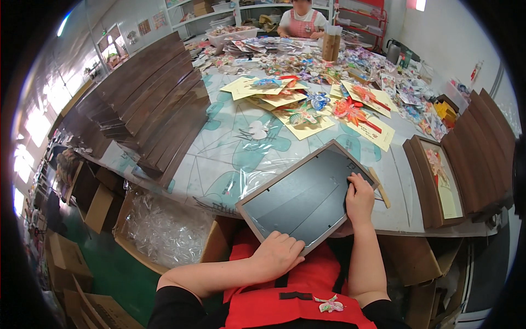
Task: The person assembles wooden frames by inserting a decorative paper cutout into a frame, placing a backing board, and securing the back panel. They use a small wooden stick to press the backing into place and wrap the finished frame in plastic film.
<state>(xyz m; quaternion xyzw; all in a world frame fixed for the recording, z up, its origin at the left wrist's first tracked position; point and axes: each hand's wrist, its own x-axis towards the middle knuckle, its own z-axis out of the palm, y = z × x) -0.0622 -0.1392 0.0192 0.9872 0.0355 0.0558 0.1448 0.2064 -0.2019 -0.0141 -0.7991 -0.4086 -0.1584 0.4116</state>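
Observation:
A brown picture frame (304, 192) is held tilted at the table's front edge, its dark backing board and stand flap facing up. My left hand (276, 255) lies on its near lower edge with fingers curled over the rim. My right hand (360, 198) grips the right side, fingertips on the backing near the corner. Just beyond the frame is a crumpled clear plastic sleeve (268, 171). A narrow wooden strip (379, 187) lies on the table beside my right hand.
Brown frames (148, 93) are stacked high at the left; more frames (476, 153) stand at the right, near a finished one (441, 178). Yellow cards (304, 123) with colourful ornaments lie ahead. A carton (164, 230) of clear plastic is below left. A co-worker (301, 22) sits opposite.

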